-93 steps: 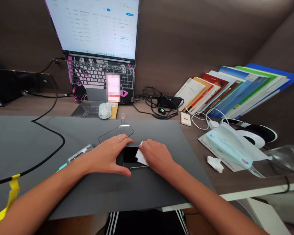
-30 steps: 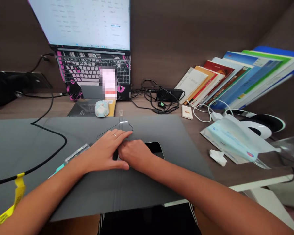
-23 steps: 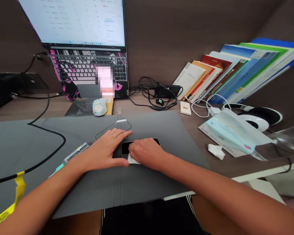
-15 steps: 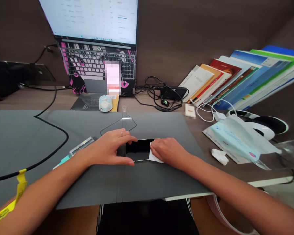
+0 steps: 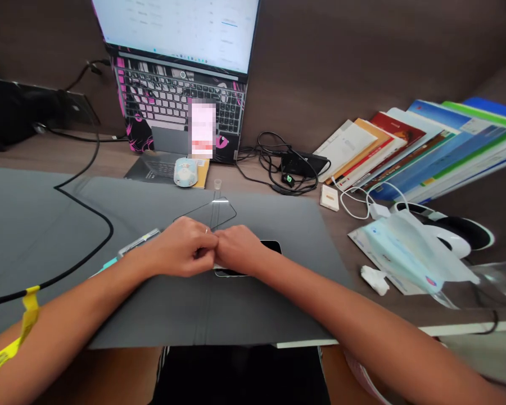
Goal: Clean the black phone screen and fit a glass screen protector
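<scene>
A black-screened phone [image 5: 272,246] lies flat on the grey desk mat [image 5: 152,315], mostly covered by my hands. My right hand [image 5: 238,246] is closed over its left part, on a white tissue that is almost wholly hidden now. Knuckle to knuckle with it, my left hand [image 5: 188,247] has its fingers curled in at the phone's left end; what they hold, if anything, cannot be seen. Just beyond both hands rests a clear sheet with a thin dark outline [image 5: 226,212]. A clear plastic case [image 5: 138,243] sits partly behind my left forearm.
At the back stands an open laptop [image 5: 160,101], with a mouse [image 5: 186,172] in front. A tissue pack [image 5: 405,250], a crumpled tissue [image 5: 375,279], headphones [image 5: 455,242] and leaning books [image 5: 405,146] occupy the right side. A black cable [image 5: 105,236] crosses the mat on the left.
My right hand has slid left along the phone with the tissue, uncovering its right end and meeting my left hand. My left fingers, spread around the phone's left end before, are now curled in.
</scene>
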{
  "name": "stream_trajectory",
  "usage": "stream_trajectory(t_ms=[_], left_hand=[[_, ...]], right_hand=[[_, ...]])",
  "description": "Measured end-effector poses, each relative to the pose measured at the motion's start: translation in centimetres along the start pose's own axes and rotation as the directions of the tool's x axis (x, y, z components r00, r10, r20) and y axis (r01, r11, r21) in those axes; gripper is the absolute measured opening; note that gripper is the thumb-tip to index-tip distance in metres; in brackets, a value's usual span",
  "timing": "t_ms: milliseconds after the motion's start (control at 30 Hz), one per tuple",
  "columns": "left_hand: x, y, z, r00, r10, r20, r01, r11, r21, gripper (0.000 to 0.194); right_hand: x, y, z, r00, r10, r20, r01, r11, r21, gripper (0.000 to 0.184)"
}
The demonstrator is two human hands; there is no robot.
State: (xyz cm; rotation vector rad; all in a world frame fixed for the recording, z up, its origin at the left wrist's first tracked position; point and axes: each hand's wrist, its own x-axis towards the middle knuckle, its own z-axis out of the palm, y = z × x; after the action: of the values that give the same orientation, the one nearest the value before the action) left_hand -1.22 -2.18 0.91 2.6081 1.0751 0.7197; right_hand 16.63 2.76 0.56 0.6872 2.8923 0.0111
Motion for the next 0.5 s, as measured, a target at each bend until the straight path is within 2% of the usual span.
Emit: stream_trajectory(t_ms=[100,233,400,467,500], left_hand=[[0.0,0.2,-0.1,0.999,0.013,-0.041,-0.011,0.998,0.06,0.025],[0.5,0.7,0.5,0.996,0.052,-0.076,-0.039,0.985,0.167,0.026],[1.8,1.8,0.8,0.957,0.266,-0.114,-0.202,0.897,0.393,0.029],[2.2,3.5,0.6,0.935,0.306,-0.177,-0.227,0.905,0.361,0.029],[2.3,4.8,0.5,0.924,0.303,-0.234,-0.232,0.93,0.286,0.028]], right_hand=[[0.1,-0.3,0.1,0.999,-0.038,-0.027,0.038,0.999,0.031,0.03],[-3.2,1.6,0.4,0.999,0.034,-0.037,-0.032,0.999,0.034,0.032],[-8.1,5.2,1.1,0.992,0.116,-0.043,-0.115,0.993,0.029,0.027],[-9.2,6.3,1.5,0.988,0.142,-0.057,-0.14,0.99,0.031,0.027],[-9.6,6.8,1.7,0.986,0.151,-0.066,-0.149,0.988,0.032,0.027]])
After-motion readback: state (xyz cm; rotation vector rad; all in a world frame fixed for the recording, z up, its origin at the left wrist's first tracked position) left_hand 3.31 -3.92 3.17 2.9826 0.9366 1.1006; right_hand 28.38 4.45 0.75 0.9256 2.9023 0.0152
